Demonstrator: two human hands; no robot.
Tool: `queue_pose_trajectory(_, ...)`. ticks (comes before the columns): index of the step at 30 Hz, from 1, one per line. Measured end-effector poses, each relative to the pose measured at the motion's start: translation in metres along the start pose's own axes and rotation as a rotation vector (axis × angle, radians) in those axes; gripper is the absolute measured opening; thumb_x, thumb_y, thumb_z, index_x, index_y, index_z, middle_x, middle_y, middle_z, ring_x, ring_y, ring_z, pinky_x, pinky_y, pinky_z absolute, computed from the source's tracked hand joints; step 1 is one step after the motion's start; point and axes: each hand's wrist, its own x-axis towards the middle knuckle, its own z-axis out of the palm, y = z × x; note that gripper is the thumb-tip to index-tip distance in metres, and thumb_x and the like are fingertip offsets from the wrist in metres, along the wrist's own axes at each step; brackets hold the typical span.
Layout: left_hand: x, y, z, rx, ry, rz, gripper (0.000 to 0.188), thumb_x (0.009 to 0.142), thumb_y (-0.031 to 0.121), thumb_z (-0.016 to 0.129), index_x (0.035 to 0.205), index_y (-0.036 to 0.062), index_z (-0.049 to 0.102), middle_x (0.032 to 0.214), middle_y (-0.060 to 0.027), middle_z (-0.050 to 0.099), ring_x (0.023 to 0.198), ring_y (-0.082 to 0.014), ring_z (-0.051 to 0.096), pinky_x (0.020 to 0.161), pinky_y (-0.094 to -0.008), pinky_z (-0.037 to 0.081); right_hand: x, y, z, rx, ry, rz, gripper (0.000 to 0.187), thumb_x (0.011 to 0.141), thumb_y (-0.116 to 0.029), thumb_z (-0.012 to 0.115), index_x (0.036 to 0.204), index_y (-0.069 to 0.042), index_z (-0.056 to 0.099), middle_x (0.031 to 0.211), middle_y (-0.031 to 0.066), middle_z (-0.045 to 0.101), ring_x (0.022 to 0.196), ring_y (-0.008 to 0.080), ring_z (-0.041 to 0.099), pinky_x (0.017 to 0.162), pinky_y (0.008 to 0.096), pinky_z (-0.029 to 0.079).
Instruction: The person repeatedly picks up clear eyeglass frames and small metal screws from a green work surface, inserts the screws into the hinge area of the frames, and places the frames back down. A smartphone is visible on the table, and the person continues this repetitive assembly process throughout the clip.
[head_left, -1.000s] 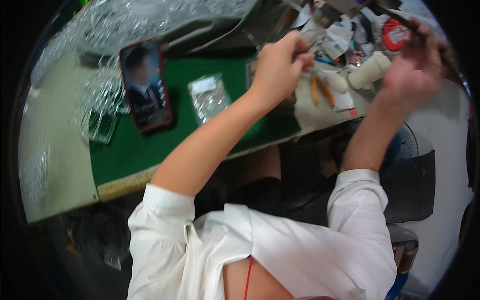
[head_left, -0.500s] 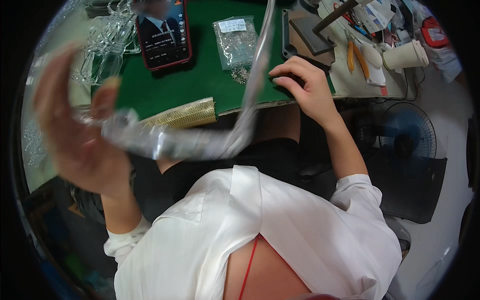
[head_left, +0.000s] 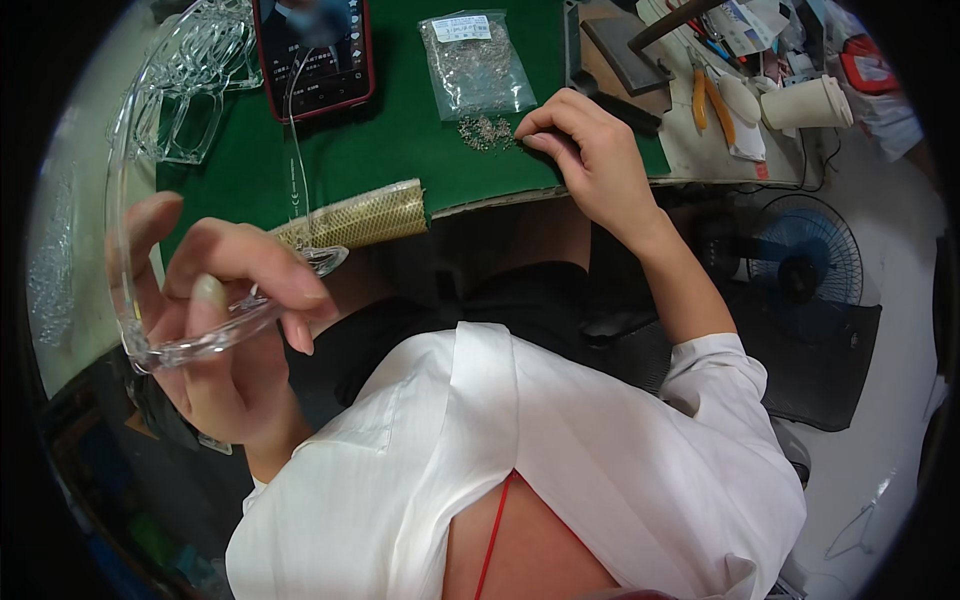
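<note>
A clear plastic eyeglass frame is in my left hand, its fingers curled about the front. One of its arms points up past the phone, the other rises at the far left. My right hand lies on the green mat, thumb and forefinger pinched together at the right edge of a small heap of tiny metal parts, likely screws. What the pinch holds is too small to make out. Just behind the heap is a transparent zip bag of similar parts.
A phone stands at the back left, beside several more clear frames. A gold mesh-patterned roll lies along the bench's front edge. At right are a dark metal stand, orange-handled pliers, a white cup and a fan.
My left hand has swung the eyeglass frame round, so its arms now point away from me. My right hand has moved slightly left, up to the heap of metal parts.
</note>
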Motion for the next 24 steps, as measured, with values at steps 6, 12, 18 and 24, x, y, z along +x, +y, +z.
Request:
queue_pose_trajectory(6, 0.005, -0.005, 0.008, 0.129, -0.099, 0.029, 0.072, 0.088, 0.036, 0.049, 0.139, -0.0053, 0.02, 0.08, -0.0183, 0.057, 0.063, -0.0168, 0.05, 0.052, -0.0234, 0.042, 0.001, -0.002, -0.001, -0.081, -0.053, -0.044, 0.006, 0.082, -0.002, 0.061, 0.087, -0.004, 0.063, 0.082, 0.007, 0.059, 0.074, 0.0247, 0.06, 0.064, 0.0331, 0.047)
queue_pose_trajectory(12, 0.008, -0.012, 0.017, 0.198, -0.041, -0.04, 0.085, 0.089, 0.061, 0.044, 0.141, -0.0027, 0.02, 0.077, -0.0194, 0.059, 0.063, -0.0179, 0.057, 0.045, -0.0193, 0.037, -0.002, -0.003, -0.004, -0.008, -0.069, 0.023, 0.005, 0.082, -0.002, 0.061, 0.086, -0.004, 0.063, 0.082, 0.0072, 0.059, 0.076, 0.0259, 0.059, 0.068, 0.0345, 0.047)
queue_pose_trajectory(18, 0.013, -0.013, 0.028, 0.346, 0.093, -0.056, 0.096, 0.082, 0.069, 0.05, 0.141, -0.0024, 0.022, 0.073, -0.0184, 0.061, 0.058, -0.0174, 0.061, 0.041, -0.018, 0.035, -0.002, -0.01, -0.002, -0.052, -0.046, 0.023, 0.008, 0.078, -0.009, 0.067, 0.082, -0.003, 0.063, 0.077, 0.008, 0.059, 0.074, 0.0258, 0.058, 0.066, 0.0337, 0.046)
queue_pose_trajectory(24, 0.013, -0.018, 0.036, 0.337, 0.169, -0.017, 0.1, 0.079, 0.07, 0.053, 0.14, -0.0031, 0.022, 0.073, -0.0176, 0.062, 0.058, -0.017, 0.061, 0.041, -0.0178, 0.036, -0.004, -0.012, 0.008, -0.252, 0.04, -0.02, 0.011, 0.077, -0.012, 0.069, 0.076, -0.004, 0.061, 0.075, 0.0064, 0.057, 0.074, 0.0254, 0.058, 0.064, 0.0351, 0.046)
